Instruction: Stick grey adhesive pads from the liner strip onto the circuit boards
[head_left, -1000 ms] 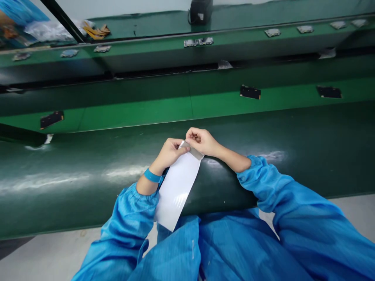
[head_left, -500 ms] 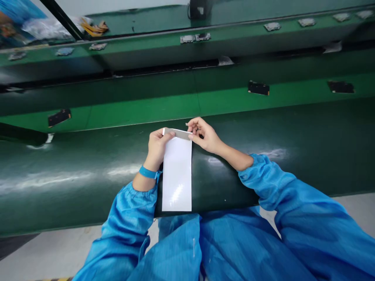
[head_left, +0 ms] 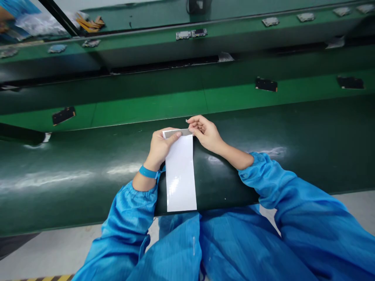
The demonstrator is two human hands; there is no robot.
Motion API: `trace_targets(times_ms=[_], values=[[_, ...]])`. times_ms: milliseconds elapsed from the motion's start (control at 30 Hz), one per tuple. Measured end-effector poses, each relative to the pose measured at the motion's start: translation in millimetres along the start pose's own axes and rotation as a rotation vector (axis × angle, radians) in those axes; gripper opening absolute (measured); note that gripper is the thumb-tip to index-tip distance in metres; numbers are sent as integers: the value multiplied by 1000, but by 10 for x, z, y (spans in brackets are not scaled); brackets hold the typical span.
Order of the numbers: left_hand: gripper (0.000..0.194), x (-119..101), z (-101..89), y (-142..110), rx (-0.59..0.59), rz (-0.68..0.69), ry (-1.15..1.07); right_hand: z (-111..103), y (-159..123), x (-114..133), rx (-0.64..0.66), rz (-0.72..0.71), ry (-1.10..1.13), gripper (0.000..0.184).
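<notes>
A long white glossy sheet (head_left: 181, 175) with a grey band (head_left: 184, 132) across its top lies towards me over the dark green worktop. My left hand (head_left: 159, 146) is closed on its upper left part, thumb on top over the grey band and fingers behind. At the upper right corner, my right hand (head_left: 206, 134) is closed, with thumb and fingertips pinched at the sheet's edge. A tiny pale bit (head_left: 186, 121) shows at the right index fingertip; I cannot tell what it is. A blue band (head_left: 148, 172) circles my left wrist.
Beyond the dark green worktop (head_left: 88, 156) runs a bright green strip (head_left: 146, 105) carrying dark circuit boards (head_left: 266, 84). Farther back, a ledge holds several small boards (head_left: 183, 35). A dark post (head_left: 22, 133) juts in at left. Clear plastic bags (head_left: 43, 25) lie at upper left.
The sheet's lower end has swung right, and my left thumb has slid right along the band. My right thumb has risen slightly. Near boards have shifted right; several far ones left.
</notes>
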State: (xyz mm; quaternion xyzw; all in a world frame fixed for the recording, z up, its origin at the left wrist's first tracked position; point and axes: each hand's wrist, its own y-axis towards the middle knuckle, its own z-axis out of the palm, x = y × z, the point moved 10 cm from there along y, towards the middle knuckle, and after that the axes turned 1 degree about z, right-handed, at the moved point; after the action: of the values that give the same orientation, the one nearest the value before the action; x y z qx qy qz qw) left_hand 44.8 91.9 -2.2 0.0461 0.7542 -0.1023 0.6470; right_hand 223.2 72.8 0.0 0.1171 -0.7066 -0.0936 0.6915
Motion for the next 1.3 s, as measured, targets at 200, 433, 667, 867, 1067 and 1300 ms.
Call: trace_targets(times_ms=[200, 433, 667, 867, 1067, 1300], values=[[35, -8, -80, 24, -51, 2, 66, 60, -5, 23, 65, -20, -85, 38], [34, -50, -63, 12, -42, 3, 85, 40, -17, 44, 41, -13, -131, 29], [34, -41, -53, 24, -22, -5, 83, 72, -17, 3, 74, 6, -87, 32], [34, -43, -51, 23, -12, 2, 92, 47, -1, 7, 62, 23, -80, 37], [32, -30, -69, 22, -24, -9, 97, 26, -18, 130, 62, -66, -209, 35], [31, -51, -73, 18, -26, -14, 137, 25, -29, 269, 78, -176, -391, 38]])
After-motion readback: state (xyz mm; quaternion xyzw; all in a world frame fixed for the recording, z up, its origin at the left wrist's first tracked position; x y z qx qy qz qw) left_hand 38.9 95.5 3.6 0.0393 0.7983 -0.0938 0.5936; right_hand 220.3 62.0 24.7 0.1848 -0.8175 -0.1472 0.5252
